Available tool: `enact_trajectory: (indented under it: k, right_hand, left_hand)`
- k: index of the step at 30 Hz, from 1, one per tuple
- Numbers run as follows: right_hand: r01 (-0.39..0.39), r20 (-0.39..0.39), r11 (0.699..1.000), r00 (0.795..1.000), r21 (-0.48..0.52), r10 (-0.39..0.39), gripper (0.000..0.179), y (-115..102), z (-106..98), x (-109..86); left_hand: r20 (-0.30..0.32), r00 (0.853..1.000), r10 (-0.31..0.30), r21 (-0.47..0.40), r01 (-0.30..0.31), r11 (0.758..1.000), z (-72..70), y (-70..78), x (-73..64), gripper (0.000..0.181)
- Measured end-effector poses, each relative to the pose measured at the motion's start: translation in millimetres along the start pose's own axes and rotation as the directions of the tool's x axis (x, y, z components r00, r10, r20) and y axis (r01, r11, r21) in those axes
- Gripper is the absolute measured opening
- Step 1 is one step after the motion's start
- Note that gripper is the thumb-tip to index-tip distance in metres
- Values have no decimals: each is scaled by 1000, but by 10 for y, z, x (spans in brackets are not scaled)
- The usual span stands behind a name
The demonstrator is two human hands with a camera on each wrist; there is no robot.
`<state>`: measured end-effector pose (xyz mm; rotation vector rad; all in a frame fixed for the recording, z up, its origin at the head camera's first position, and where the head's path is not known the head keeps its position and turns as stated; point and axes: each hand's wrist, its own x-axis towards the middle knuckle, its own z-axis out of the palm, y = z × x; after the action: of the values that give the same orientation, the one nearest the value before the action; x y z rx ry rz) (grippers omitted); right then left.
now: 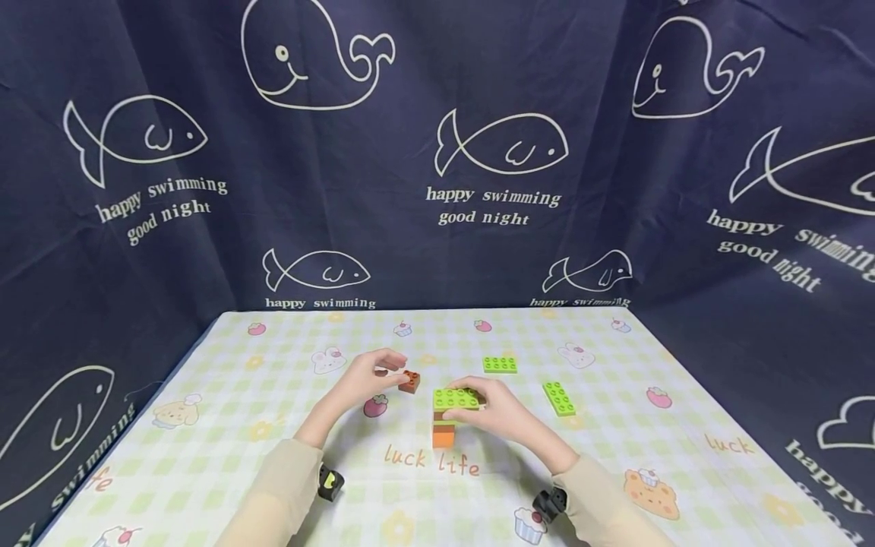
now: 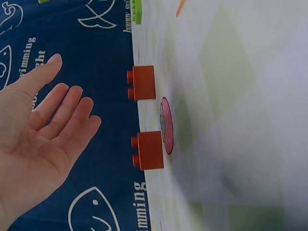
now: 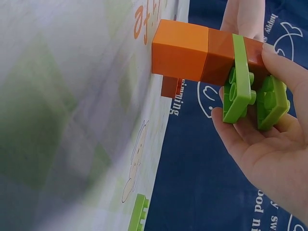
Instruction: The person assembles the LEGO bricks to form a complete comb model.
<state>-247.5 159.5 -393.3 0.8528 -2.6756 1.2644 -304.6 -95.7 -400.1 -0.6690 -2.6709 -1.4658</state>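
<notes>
A tower of toy building bricks [image 1: 443, 437] stands on the tablecloth. From the bottom it runs orange brick [image 3: 178, 50], reddish-brown brick [image 3: 219, 55], thin green brick [image 3: 238, 94], another brown brick and a second green brick [image 1: 456, 398] on top, both green ones jutting sideways. My right hand [image 1: 495, 406] grips the upper part, thumb on the upper brown brick. My left hand [image 1: 369, 377] hovers with relaxed fingers by a loose reddish-brown brick [image 1: 409, 382]. In the left wrist view that hand [image 2: 45, 125] holds nothing, and two reddish-brown bricks [image 2: 144, 83] sit apart on the cloth.
Two loose green bricks lie on the table: one behind the tower [image 1: 500, 365], one further right [image 1: 560, 399]. A checked tablecloth [image 1: 232, 425] with printed pictures covers the table. Dark blue curtains [image 1: 410, 152] hang behind and at both sides.
</notes>
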Motion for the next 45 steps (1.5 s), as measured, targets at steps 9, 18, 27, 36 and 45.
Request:
enact_trajectory:
  k: [9, 18, 27, 36, 45]
  right_hand:
    - [-32, 4, 999, 999, 23, 32, 42, -15, 2, -12]
    - [-28, 3, 999, 1000, 21, 28, 41, -20, -22, -4]
    - [-48, 1, 999, 999, 17, 48, 44, -34, -20, -7]
    - [-43, -1, 999, 999, 8, 43, 45, -27, -13, 0]
    - [-56, 16, 998, 998, 25, 55, 46, -22, -2, -2]
  left_hand:
    - [-14, 1000, -19, 19, 19, 1000, -67, -32, 20, 35]
    - [-12, 1000, -21, 46, 22, 999, -156, -111, 78, 42]
    - [-14, 1000, -17, 114, 18, 993, -204, -168, 133, 38]
    - [-7, 998, -67, 155, 68, 986, -231, -265, 139, 40]
    - [22, 992, -127, 145, 122, 982, -253, -321, 109, 40]
